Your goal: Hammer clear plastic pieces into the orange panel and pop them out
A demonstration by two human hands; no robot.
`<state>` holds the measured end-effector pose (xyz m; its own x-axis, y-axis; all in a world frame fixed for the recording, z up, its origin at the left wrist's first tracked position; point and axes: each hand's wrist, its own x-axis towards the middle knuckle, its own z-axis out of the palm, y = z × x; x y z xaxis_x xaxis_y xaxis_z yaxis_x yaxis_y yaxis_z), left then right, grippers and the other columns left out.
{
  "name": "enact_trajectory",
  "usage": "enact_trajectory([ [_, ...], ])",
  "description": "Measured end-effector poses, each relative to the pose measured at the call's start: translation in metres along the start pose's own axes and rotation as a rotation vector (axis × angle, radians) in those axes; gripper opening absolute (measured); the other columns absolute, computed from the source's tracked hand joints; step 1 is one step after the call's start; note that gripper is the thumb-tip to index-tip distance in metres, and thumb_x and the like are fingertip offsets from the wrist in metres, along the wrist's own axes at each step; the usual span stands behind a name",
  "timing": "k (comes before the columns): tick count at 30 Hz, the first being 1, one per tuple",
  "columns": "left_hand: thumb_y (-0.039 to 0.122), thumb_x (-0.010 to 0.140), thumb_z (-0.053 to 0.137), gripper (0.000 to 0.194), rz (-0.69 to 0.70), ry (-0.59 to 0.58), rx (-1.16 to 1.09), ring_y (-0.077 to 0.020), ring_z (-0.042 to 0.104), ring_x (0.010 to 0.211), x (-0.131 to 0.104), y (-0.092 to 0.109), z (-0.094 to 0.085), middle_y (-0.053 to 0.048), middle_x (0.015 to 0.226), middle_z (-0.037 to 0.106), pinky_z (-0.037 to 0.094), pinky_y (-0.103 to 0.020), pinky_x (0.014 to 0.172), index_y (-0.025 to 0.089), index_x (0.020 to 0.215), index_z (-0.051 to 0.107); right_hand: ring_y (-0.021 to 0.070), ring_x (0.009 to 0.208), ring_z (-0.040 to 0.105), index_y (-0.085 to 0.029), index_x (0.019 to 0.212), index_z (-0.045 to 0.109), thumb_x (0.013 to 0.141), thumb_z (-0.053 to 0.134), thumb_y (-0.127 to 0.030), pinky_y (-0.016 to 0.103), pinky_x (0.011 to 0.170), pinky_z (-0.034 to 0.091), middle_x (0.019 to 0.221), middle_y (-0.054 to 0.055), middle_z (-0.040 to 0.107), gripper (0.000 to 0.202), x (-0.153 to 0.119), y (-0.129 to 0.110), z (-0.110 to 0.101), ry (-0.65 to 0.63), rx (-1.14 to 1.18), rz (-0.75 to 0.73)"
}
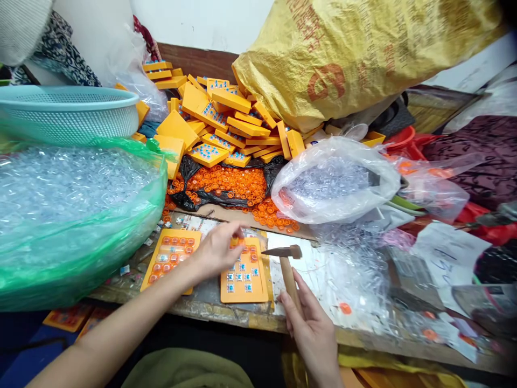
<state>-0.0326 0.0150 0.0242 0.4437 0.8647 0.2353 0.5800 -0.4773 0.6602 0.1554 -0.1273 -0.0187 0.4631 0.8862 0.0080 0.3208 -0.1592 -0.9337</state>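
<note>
- Over the yellow panel point(244, 293) on the surface point(202, 302), the left hand point(218, 248) curls its fingers near orange caps point(253, 257); whether they pinch one, I cannot tell.
- Beside it, the right hand point(313, 328) clamps its fingers round a hammer point(288, 272).

From the bench's point(258, 320) near edge a hand could pass over the white surface point(312, 258) just right of the hammer point(287, 272), but the green bag point(121, 258) fills the left end and the white bag point(355, 212) and orange caps point(226, 183) bar the way to the far edge.
</note>
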Motion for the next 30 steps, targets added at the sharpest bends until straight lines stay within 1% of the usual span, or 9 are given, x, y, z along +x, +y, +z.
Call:
enact_trajectory([
  [2, 0.010, 0.077, 0.060, 0.039, 0.013, -0.014, -0.080, -0.0162, 0.066, 0.085, -0.027, 0.008, 0.011, -0.004, 0.091, 0.070, 0.054, -0.029, 0.081, 0.015, 0.115, 0.057, 0.0240, 0.104, 0.066, -0.020, 0.123, 0.064, 0.084, 0.062, -0.038, 0.032, 0.085, 0.056, 0.121, 0.007, 0.067, 0.044, -0.001, -0.003, -0.003, -0.081, -0.093, -0.122],
  [4, 0.010, 0.078, 0.057, 0.040, -0.002, -0.012, -0.109, -0.0191, 0.066, 0.087, -0.042, 0.012, 0.020, -0.007, 0.093, 0.070, 0.054, -0.034, 0.082, 0.014, 0.118, 0.056, 0.0227, 0.115, 0.061, -0.021, 0.126, 0.061, 0.088, 0.058, -0.032, 0.032, 0.096, 0.050, 0.127, 0.006, 0.063, 0.040, -0.003, -0.008, -0.005, -0.154, -0.162, -0.251],
  [7, 0.008, 0.077, 0.058, 0.046, -0.051, -0.020, -0.107, -0.0221, 0.066, 0.089, -0.047, 0.011, 0.027, -0.008, 0.095, 0.071, 0.054, -0.037, 0.082, 0.015, 0.122, 0.054, 0.0185, 0.112, 0.063, -0.024, 0.132, 0.056, 0.091, 0.053, -0.024, 0.023, 0.091, 0.052, 0.126, 0.005, 0.064, 0.041, -0.007, -0.019, -0.007, -0.242, -0.294, -0.430],
  [10, 0.006, 0.074, 0.060, 0.053, -0.113, -0.048, -0.140, -0.0227, 0.067, 0.090, -0.043, 0.009, 0.028, -0.006, 0.095, 0.072, 0.054, -0.038, 0.084, 0.016, 0.126, 0.052, 0.0157, 0.101, 0.068, -0.026, 0.134, 0.053, 0.093, 0.050, -0.021, 0.017, 0.081, 0.054, 0.116, 0.005, 0.069, 0.042, -0.009, -0.028, -0.008, -0.288, -0.404, -0.511],
  [14, 0.007, 0.074, 0.061, 0.056, -0.200, -0.070, -0.193, -0.0212, 0.069, 0.088, -0.042, 0.009, 0.026, -0.004, 0.094, 0.074, 0.054, -0.035, 0.082, 0.017, 0.128, 0.050, 0.0138, 0.100, 0.068, -0.031, 0.139, 0.046, 0.092, 0.051, -0.015, 0.017, 0.085, 0.051, 0.114, 0.002, 0.069, 0.050, -0.009, -0.034, -0.009, -0.208, -0.351, -0.596],
  [16, 0.008, 0.075, 0.062, 0.057, -0.209, -0.071, -0.195, -0.0217, 0.069, 0.090, -0.043, 0.010, 0.026, -0.004, 0.095, 0.075, 0.054, -0.036, 0.084, 0.017, 0.129, 0.049, 0.0138, 0.097, 0.069, -0.031, 0.139, 0.046, 0.092, 0.050, -0.014, 0.017, 0.083, 0.052, 0.112, 0.003, 0.070, 0.050, -0.009, -0.035, -0.008, -0.198, -0.356, -0.614],
  [20, 0.007, 0.075, 0.062, 0.057, -0.210, -0.071, -0.174, -0.0235, 0.069, 0.092, -0.045, 0.012, 0.026, -0.005, 0.097, 0.075, 0.054, -0.038, 0.085, 0.016, 0.129, 0.050, 0.0154, 0.088, 0.072, -0.023, 0.134, 0.053, 0.094, 0.046, -0.023, 0.017, 0.073, 0.055, 0.103, 0.006, 0.072, 0.040, -0.008, -0.033, -0.005, -0.293, -0.472, -0.556],
  [27, 0.009, 0.076, 0.061, 0.058, -0.192, -0.092, -0.132, -0.0233, 0.069, 0.089, -0.042, 0.013, 0.023, -0.006, 0.095, 0.074, 0.054, -0.039, 0.083, 0.015, 0.133, 0.048, 0.0179, 0.111, 0.063, -0.026, 0.135, 0.052, 0.092, 0.051, -0.021, 0.022, 0.092, 0.050, 0.125, 0.004, 0.064, 0.043, -0.009, -0.026, -0.008, -0.202, -0.363, -0.513],
  [30, 0.008, 0.076, 0.059, 0.059, -0.172, -0.084, -0.145, -0.0226, 0.069, 0.090, -0.046, 0.012, 0.025, -0.004, 0.095, 0.075, 0.054, -0.039, 0.085, 0.017, 0.133, 0.047, 0.0184, 0.105, 0.067, -0.026, 0.136, 0.050, 0.093, 0.049, -0.021, 0.021, 0.085, 0.054, 0.118, 0.006, 0.069, 0.044, -0.011, -0.026, -0.008, -0.249, -0.376, -0.521],
])
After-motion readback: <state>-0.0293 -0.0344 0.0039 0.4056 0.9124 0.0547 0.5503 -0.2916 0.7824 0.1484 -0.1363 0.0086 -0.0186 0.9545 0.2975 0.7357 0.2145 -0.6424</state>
